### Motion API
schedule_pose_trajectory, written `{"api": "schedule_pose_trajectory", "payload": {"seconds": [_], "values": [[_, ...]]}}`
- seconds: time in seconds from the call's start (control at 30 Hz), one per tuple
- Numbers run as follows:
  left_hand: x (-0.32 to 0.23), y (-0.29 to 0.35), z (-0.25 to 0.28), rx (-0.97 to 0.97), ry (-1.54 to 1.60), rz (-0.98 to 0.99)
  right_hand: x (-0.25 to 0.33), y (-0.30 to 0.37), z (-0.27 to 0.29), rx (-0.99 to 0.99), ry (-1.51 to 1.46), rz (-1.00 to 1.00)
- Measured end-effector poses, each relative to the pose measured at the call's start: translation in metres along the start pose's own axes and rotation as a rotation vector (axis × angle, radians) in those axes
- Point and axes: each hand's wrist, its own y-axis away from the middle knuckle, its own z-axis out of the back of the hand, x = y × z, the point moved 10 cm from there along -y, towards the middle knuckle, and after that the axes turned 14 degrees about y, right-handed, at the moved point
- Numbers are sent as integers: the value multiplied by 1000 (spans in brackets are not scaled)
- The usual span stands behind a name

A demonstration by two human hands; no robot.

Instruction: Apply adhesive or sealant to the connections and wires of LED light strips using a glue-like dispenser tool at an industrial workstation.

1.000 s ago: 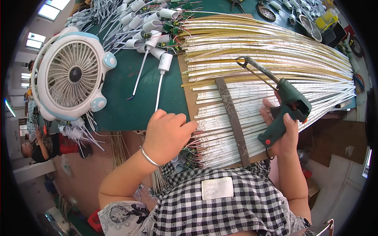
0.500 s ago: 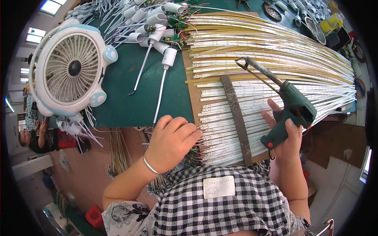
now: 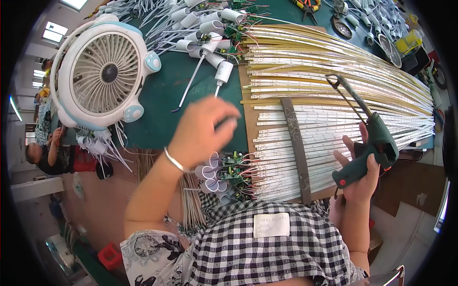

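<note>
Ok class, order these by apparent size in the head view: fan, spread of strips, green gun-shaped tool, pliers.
1. Spread of strips
2. Fan
3. Green gun-shaped tool
4. Pliers, partly cut off at the top edge

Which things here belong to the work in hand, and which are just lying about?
Likely work things:
green gun-shaped tool in the right hand
long strips and the dark bar across them
wired circuit boards

Likely lying about:
white-and-blue fan
yellow object

Dk-green plastic soldering gun w/ grey metal barrel, in rt hand, tip fwd-left. Wht plastic cylinder, slanted, its wht cable partly hidden by lt hand.
</note>
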Motion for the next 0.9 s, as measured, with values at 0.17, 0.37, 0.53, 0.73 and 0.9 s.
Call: {"api": "schedule_pose_trajectory", "payload": {"seconds": [0.17,0.37,0.53,0.73,0.9], "values": [[70,-35,25,-226,-347,115,6,2,-3,35,0,21],[62,2,51,-109,-315,173,14,7,16,-9,56,58],[67,69,72,-66,-301,255,11,3,19,-15,60,37],[24,60,79,-142,-661,86,15,4,2,45,66,51],[29,16,54,-301,-512,137,15,12,1,37,61,50]]}}
